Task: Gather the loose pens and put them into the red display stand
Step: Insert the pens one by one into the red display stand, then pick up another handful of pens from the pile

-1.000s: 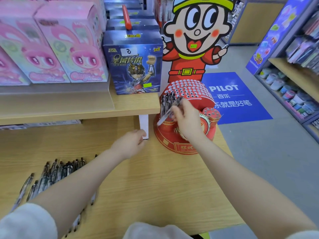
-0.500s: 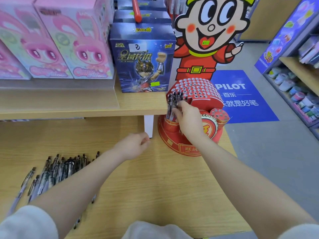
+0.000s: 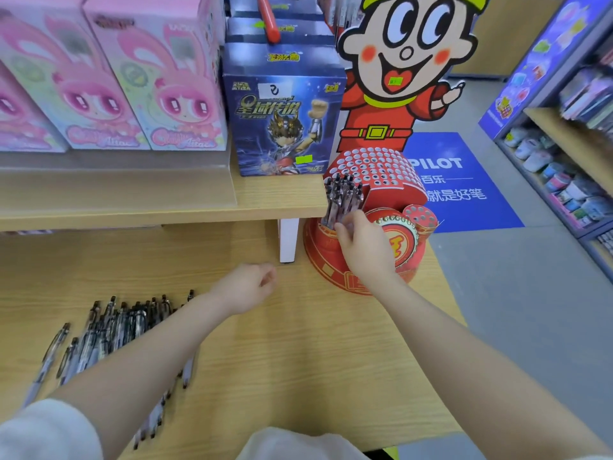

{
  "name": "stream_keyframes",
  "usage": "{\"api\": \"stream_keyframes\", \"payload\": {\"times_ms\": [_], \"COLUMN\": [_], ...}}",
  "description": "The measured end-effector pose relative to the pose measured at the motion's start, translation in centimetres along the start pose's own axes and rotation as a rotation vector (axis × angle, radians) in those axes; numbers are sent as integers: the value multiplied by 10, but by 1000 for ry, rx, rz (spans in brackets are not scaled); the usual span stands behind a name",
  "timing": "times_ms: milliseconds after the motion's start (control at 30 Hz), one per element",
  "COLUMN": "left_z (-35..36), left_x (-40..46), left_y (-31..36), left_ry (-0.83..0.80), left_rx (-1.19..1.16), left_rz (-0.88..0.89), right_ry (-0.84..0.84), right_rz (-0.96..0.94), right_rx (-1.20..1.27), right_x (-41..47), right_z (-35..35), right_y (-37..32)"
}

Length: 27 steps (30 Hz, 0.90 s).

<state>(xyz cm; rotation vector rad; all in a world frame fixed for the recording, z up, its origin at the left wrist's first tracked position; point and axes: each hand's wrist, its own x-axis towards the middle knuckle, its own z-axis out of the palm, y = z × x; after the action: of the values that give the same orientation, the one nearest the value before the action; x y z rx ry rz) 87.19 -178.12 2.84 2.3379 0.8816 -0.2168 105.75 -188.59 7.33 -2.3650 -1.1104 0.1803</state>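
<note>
Reaching to the red display stand [image 3: 361, 227] near the tabletop's [image 3: 298, 343] far right corner, the right hand [image 3: 363, 247] touches with curled fingertips the cluster of pens [image 3: 341, 197] standing upright in it, too packed to count. The left hand [image 3: 247, 287] hovers loosely curled, holding nothing. A pile of loose pens [image 3: 109, 330], overlapping beyond counting, lies near the left edge.

Grey shop floor [image 3: 530, 310] w/ blue mat [image 3: 464, 180], wooden shelving [image 3: 564, 141] rt.

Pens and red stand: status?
Right hand at the upright pens in the red display stand. Left hand empty. Loose pens remain on table. Nothing blocking.
</note>
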Motion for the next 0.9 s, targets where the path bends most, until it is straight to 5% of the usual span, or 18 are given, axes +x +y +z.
{"api": "stream_keyframes", "payload": {"times_ms": [167, 533, 900], "left_z": [5, 35, 24], "left_x": [-30, -186, -236], "left_y": [-18, -126, -244], "left_ry": [103, 359, 264], "left_rx": [82, 135, 228], "left_rz": [-73, -676, -781], "right_ry": [-100, -717, -566], "right_rz": [-73, -277, -271], "right_rx": [129, 36, -314], "right_x": [-28, -102, -144], "right_z": [28, 127, 177], "right_y": [2, -51, -82]}}
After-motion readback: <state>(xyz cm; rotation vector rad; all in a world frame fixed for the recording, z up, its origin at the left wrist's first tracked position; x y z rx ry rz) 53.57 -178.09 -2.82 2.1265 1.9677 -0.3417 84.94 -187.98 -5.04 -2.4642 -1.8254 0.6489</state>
